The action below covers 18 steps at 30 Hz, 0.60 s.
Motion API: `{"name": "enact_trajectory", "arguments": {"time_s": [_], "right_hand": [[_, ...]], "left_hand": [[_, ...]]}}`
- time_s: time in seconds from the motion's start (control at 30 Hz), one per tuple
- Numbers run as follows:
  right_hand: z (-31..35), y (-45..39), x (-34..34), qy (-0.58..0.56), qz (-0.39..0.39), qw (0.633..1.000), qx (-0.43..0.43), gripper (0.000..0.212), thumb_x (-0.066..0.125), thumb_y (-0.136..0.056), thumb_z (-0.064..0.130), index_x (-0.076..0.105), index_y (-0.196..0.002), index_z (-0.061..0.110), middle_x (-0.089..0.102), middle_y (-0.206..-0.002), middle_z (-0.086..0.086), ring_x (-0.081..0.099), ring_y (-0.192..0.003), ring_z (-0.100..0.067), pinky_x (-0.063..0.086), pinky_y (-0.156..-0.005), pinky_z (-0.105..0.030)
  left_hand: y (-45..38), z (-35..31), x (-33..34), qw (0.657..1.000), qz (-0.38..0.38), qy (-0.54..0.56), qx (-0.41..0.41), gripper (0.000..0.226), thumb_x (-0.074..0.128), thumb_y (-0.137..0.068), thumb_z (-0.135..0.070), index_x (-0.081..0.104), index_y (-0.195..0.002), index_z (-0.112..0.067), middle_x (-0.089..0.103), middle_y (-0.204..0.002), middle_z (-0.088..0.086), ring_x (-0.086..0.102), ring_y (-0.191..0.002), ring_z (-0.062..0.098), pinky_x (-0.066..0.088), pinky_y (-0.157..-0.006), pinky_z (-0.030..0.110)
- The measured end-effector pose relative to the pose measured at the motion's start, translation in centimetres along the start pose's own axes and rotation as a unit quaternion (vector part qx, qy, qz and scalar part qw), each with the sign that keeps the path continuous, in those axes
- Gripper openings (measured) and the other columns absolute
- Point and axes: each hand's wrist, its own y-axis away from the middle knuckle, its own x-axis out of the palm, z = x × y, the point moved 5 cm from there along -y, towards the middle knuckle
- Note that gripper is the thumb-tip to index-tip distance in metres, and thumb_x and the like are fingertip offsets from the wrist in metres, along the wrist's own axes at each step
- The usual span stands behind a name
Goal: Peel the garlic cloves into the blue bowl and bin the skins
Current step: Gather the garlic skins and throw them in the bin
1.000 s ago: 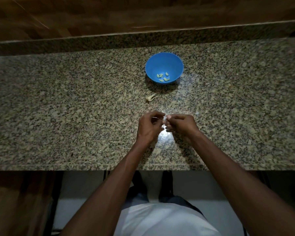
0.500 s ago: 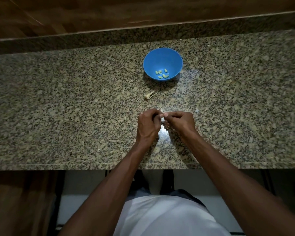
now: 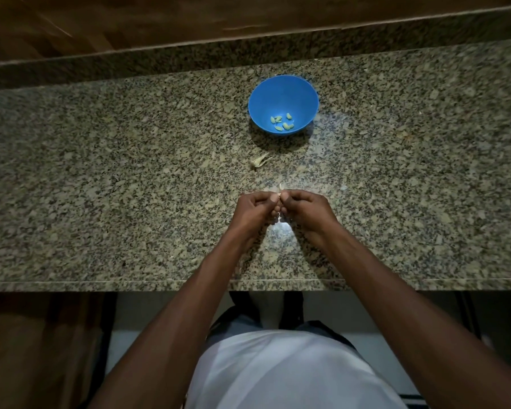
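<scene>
Over a speckled granite countertop (image 3: pixel 101 187), a person's left hand (image 3: pixel 252 212) and right hand (image 3: pixel 306 211) meet fingertip to fingertip, both pinching a small pale garlic clove (image 3: pixel 280 188) — best peeled by pulling the papery skin away in short tugs, low over the counter. The round blue plastic bowl (image 3: pixel 283 93) beyond holds several peeled cloves (image 3: pixel 281 121); a loose skin scrap (image 3: pixel 260 160) lies between. The clove is mostly hidden — no bin is in view.

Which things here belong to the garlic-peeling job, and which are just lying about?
Job:
blue bowl
peeled cloves in it
clove pinched by both hands
left hand
right hand
skin on the counter

Lying about:
granite counter
</scene>
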Motion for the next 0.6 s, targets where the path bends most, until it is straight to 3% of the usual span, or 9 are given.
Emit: {"name": "enact_trajectory", "arguments": {"time_s": [0.13, 0.33, 0.5, 0.6], "right_hand": [[0.3, 0.5, 0.2, -0.056, 0.037, 0.992, 0.108, 0.008, 0.065, -0.1, 0.003, 0.072, -0.096, 0.003, 0.069, -0.074, -0.008, 0.061, -0.062, -0.009, 0.05, -0.064, -0.02], [0.3, 0.7, 0.2, -0.178, 0.034, 0.958, 0.224, 0.006, 0.069, -0.095, 0.001, 0.072, -0.093, -0.004, 0.071, -0.081, -0.014, 0.065, -0.071, -0.016, 0.058, -0.058, -0.021], [0.1, 0.8, 0.6, -0.206, 0.05, 0.943, 0.255, 0.011, 0.065, -0.097, -0.001, 0.074, -0.091, -0.004, 0.072, -0.082, -0.016, 0.065, -0.075, -0.016, 0.06, -0.061, -0.022], [0.1, 0.8, 0.5, -0.182, 0.047, 0.951, 0.245, 0.008, 0.068, -0.096, 0.002, 0.073, -0.092, -0.002, 0.072, -0.082, -0.013, 0.064, -0.075, -0.014, 0.06, -0.062, -0.021]], "left_hand": [[0.7, -0.1, 0.1, 0.997, -0.023, -0.049, 0.063, 0.021, 0.068, -0.1, -0.015, 0.071, -0.11, 0.003, 0.075, -0.097, 0.021, 0.07, -0.079, 0.015, 0.059, -0.073, 0.029], [1.0, -0.6, 0.4, 0.991, -0.043, -0.055, 0.11, 0.016, 0.067, -0.099, -0.01, 0.07, -0.111, 0.001, 0.075, -0.103, 0.013, 0.073, -0.087, 0.009, 0.059, -0.079, 0.022], [0.8, -0.7, 0.1, 0.989, -0.042, -0.08, 0.118, 0.013, 0.067, -0.1, -0.012, 0.072, -0.108, -0.005, 0.076, -0.103, 0.009, 0.074, -0.097, 0.019, 0.061, -0.084, 0.027], [1.0, -1.0, 0.1, 0.986, -0.034, -0.103, 0.13, 0.011, 0.064, -0.101, -0.011, 0.071, -0.107, -0.005, 0.074, -0.103, 0.01, 0.072, -0.094, 0.016, 0.06, -0.082, 0.026]]}}
